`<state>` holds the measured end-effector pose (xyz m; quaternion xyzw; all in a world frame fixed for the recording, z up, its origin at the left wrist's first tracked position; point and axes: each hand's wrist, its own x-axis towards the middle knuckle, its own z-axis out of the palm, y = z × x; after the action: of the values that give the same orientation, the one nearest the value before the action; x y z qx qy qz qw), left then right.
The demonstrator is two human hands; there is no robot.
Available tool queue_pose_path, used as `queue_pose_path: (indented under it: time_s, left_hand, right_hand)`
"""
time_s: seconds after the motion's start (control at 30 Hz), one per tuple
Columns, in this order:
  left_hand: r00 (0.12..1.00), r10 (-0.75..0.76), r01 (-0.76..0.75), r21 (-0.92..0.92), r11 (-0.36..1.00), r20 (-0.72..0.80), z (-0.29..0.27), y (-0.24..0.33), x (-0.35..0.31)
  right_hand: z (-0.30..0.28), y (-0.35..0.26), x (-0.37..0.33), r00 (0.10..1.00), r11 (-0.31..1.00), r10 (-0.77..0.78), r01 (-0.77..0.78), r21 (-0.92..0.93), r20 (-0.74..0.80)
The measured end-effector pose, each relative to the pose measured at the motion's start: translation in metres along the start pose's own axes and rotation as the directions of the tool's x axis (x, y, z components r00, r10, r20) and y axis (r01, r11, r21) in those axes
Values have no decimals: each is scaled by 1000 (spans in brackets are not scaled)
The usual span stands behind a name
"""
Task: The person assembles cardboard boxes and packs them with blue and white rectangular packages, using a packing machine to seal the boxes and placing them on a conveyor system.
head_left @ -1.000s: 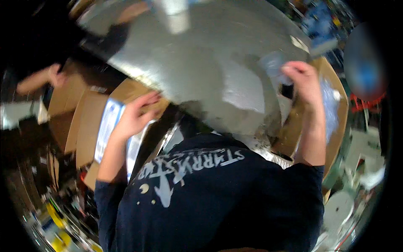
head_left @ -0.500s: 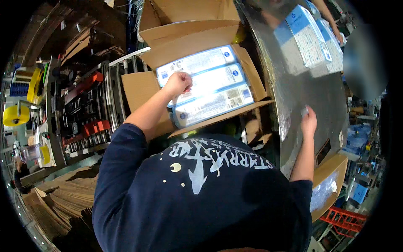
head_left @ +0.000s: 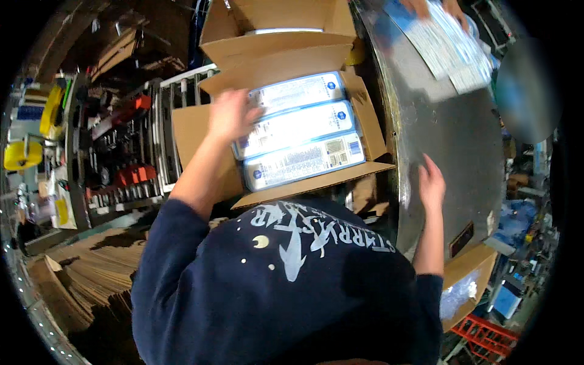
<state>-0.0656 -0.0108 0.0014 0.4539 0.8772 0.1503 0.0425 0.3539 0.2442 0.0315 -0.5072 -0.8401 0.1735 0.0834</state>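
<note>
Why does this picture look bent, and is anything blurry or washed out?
All in the head view: the fisheye lens curves the outer edge of the metal table; glare washes out the middle pack in the open carton; the left hand looks slightly smeared; the round patch at right is too blurred to make out.

Open carton [head_left: 204, 146]: plain brn. Packs [head_left: 304, 129] inside it: wht w/ lt-blue edges, dk-blue round marks, fine dk print (glare bleaches the middle one). R of carton: grey tabletop [head_left: 453, 146]; far end, wht/blue sheets or packs [head_left: 435, 42]. L of carton: red parts [head_left: 135, 175]; farther L, yel. roll [head_left: 23, 156]. Carton's near side: navy shirt [head_left: 213, 298], wht lettering [head_left: 353, 238], pale-yel. moon [head_left: 260, 242].
</note>
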Motion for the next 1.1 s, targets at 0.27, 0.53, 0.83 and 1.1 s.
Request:
queue_pose_path:
  time_s: [0.27, 0.53, 0.83, 1.1]
  left_hand:
    - [744, -488, 638, -704, 313, 457, -46, -70, -115]
    - [655, 19, 413, -380, 828, 755, -67, -30, -127]
    - [775, -145, 185, -1, 983, 615, -55, -21, -79]
    - [855, -511, 518, -124, 846, 85, 27, -52, -98]
  right_hand:
    - [156, -102, 66, 542, 714, -624, 103, 692, 563]
    - [190, -71, 117, 723, 419, -216, -539, 731, 656]
    - [119, -223, 116, -20, 374, -725, 828, 418, 688]
    - [102, -289, 155, 327, 333, -929, 943, -4, -173]
